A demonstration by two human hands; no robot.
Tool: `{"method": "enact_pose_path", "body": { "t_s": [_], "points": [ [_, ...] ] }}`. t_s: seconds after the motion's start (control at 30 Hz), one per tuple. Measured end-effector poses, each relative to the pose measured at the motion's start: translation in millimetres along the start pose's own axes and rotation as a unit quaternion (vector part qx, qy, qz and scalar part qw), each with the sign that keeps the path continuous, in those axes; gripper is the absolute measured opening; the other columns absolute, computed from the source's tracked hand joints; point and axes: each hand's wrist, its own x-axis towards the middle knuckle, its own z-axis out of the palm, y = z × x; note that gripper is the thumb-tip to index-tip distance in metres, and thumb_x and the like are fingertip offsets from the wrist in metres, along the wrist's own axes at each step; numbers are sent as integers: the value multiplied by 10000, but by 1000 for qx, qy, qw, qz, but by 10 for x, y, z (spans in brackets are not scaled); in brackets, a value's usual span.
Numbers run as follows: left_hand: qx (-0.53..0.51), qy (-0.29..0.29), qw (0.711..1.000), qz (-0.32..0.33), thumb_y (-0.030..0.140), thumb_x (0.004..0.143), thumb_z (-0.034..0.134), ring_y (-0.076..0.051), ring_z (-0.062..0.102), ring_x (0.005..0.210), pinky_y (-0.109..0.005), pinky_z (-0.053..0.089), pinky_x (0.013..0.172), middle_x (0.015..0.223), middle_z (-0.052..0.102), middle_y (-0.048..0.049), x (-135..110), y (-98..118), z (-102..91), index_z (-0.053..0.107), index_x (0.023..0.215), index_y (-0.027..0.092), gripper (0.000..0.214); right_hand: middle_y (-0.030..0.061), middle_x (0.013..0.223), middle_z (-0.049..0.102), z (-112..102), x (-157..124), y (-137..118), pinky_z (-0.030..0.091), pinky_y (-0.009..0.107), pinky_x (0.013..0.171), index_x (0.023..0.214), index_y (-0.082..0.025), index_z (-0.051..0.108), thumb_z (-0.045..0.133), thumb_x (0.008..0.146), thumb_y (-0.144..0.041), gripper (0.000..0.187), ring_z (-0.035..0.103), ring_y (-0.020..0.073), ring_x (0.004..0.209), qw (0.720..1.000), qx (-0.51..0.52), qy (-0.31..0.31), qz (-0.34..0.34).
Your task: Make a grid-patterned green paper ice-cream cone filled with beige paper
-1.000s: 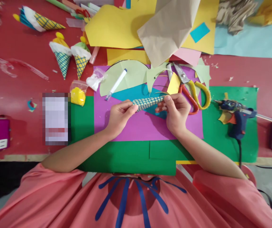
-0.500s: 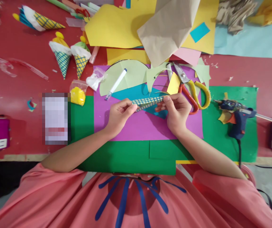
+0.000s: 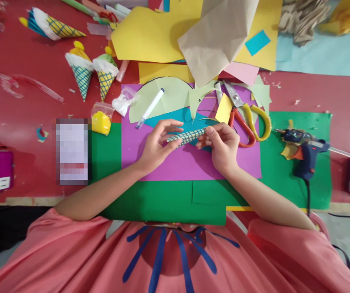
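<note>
A rolled strip of pale paper with a blue-green grid pattern, a narrow paper cone [image 3: 190,137], is held between my two hands above the purple sheet [image 3: 178,167]. My right hand [image 3: 224,146] pinches its right end between thumb and fingers. At the other end, my left hand [image 3: 155,146] has its thumb against the near side of the roll, with the index finger lifted and the other fingers partly hidden behind the paper. Just beyond lie a white marker [image 3: 150,108], a pale green paper piece [image 3: 162,91] and blue paper [image 3: 175,116].
Scissors [image 3: 245,110] with red and yellow handles lie beyond my right hand. A glue gun [image 3: 307,154] rests on the green sheet [image 3: 162,203] at right. Finished paper ice-cream cones [image 3: 82,75], a bag of yellow clay [image 3: 101,123] and a blurred-out phone-like rectangle [image 3: 73,152] are at left.
The patterned paper has been rolled from a flatter, open fold into a narrower cone. My left fingers have lifted and spread; my right hand has shifted slightly left and down.
</note>
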Motion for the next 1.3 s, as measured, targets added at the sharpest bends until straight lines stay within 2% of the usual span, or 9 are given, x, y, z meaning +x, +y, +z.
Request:
{"method": "enact_pose_path", "body": {
  "t_s": [0.13, 0.27, 0.4, 0.67, 1.1, 1.3],
  "points": [
    [-24, 8, 999, 24, 241, 865, 660, -127, 682, 1002, -223, 573, 819, 1187, 606, -26, 4, -21, -14, 500, 1157, 274, 335, -33, 645, 702, 1, 1, -7, 568, 219, 484, 739, -204, 591, 681, 836, -388, 227, 665, 100, 495, 1000, 10, -2, 10],
    [39, -37, 996, 67, 224, 912, 581, -148, 643, 1096, -290, 554, 930, 1265, 592, -52, -17, 11, -36, 552, 1241, 278, 334, -37, 619, 686, -20, 18, -14, 551, 213, 462, 722, -204, 580, 686, 834, -366, 224, 645, 94, 469, 1000, 16, -8, 23],
    [114, -73, 985, 107, 177, 921, 549, -154, 603, 1163, -326, 510, 1010, 1218, 659, -34, -22, 67, -45, 633, 1213, 284, 322, -47, 561, 653, -47, 42, -24, 509, 192, 409, 706, -203, 561, 684, 832, -353, 231, 620, 89, 430, 998, 7, -35, 54],
    [112, -122, 978, 123, 148, 922, 519, -143, 615, 1159, -279, 508, 984, 1252, 656, -48, -21, 66, -46, 608, 1275, 284, 388, -54, 532, 628, -83, 76, -29, 476, 182, 360, 696, -206, 543, 689, 818, -333, 228, 581, 84, 381, 994, 23, -61, 91],
    [79, -142, 980, 115, 214, 914, 517, -172, 652, 1117, -309, 534, 965, 1184, 703, -35, -32, 33, -57, 633, 1244, 267, 354, -48, 530, 662, -108, 126, -65, 463, 163, 336, 679, -189, 543, 678, 805, -272, 202, 576, 81, 352, 988, 68, -86, 111],
    [80, -179, 971, 136, 133, 804, 521, -199, 611, 1185, -330, 506, 1020, 1281, 645, -60, -70, 41, -65, 534, 1352, 237, 558, -59, 499, 637, -116, 161, -114, 428, 151, 310, 658, -195, 517, 662, 789, -259, 206, 540, 69, 326, 985, 73, -82, 130]
  ]
}}
